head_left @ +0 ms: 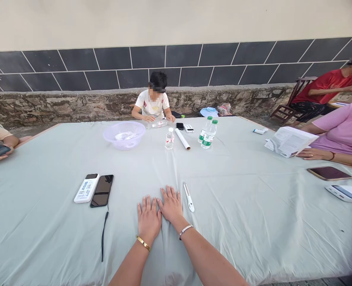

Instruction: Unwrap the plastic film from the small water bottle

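Note:
My left hand (149, 219) lies flat, palm down, on the grey tablecloth (238, 222), fingers a little apart. Beside it, almost touching at the thumbs, my right hand (171, 204) rests the same way. Neither holds anything. Just right of my right hand is a white pen-like tool (189, 197), perhaps a utility knife, lying lengthwise. To the left of my left hand sit a black smartphone (102, 191) with a wrist strap (104, 237) and a white power bank (87, 189), side by side.
Farther off stand a purple basin (125, 139), a small clear bottle (169, 140), a white roll (183, 139) and two green-capped bottles (209, 136). A person (152, 104) sits opposite. At right, another person's hand holds a leaflet (290, 141) near a phone (329, 173) and power bank (347, 193).

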{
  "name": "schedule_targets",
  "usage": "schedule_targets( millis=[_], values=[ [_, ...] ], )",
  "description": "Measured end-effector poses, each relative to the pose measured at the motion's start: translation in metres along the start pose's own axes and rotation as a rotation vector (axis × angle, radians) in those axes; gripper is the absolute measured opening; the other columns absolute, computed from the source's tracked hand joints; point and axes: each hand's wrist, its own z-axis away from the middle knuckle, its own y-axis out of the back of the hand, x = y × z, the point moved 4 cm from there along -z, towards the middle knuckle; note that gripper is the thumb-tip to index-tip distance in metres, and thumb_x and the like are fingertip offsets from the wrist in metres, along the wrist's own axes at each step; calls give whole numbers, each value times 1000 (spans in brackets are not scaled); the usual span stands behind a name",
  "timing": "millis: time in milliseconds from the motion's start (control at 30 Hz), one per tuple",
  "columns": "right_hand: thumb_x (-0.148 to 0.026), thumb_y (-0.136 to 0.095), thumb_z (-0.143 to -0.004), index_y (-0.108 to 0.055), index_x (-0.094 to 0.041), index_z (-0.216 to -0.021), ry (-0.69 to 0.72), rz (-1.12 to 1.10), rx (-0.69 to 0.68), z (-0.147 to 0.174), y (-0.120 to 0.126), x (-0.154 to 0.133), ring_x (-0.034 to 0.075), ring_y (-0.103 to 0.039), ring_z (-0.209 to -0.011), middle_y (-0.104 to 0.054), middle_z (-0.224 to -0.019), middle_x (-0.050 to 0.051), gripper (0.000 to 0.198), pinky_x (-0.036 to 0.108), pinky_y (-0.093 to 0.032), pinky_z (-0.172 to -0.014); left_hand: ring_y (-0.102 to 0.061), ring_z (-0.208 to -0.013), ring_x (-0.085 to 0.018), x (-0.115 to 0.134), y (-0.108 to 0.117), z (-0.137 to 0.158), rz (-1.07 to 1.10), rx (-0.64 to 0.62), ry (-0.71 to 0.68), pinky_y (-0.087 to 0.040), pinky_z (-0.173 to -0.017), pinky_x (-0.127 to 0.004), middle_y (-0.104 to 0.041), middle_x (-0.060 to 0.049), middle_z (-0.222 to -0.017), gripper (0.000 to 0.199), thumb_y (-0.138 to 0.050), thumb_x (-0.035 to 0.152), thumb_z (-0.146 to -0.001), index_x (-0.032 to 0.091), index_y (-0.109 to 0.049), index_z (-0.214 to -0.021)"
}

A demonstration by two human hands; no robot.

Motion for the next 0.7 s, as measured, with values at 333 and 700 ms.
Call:
schedule_targets(
  millis=[333, 700],
  values=[
    [-54, -23, -92, -29, -25, -145, 4, 8, 8, -1, -3, 1, 24, -9, -142, -19, -155, 6, 61, 46, 0, -111, -27, -137, -28, -1, -3, 1, -28, 16, -6, -19, -111, -51, -37, -10, -148, 50, -39, 32, -89, 20, -45, -137],
    [-53, -23, -92, -28, -24, -146, -1, 17, -17, 0, 0, 0, 25, -9, -142, -17, -155, 6, 61, 46, 1, -111, -28, -137, -29, 0, 0, 0, -13, 17, -3, -20, -111, -51, -38, -10, -147, 49, -39, 31, -89, 19, -46, -136]
  ],
)
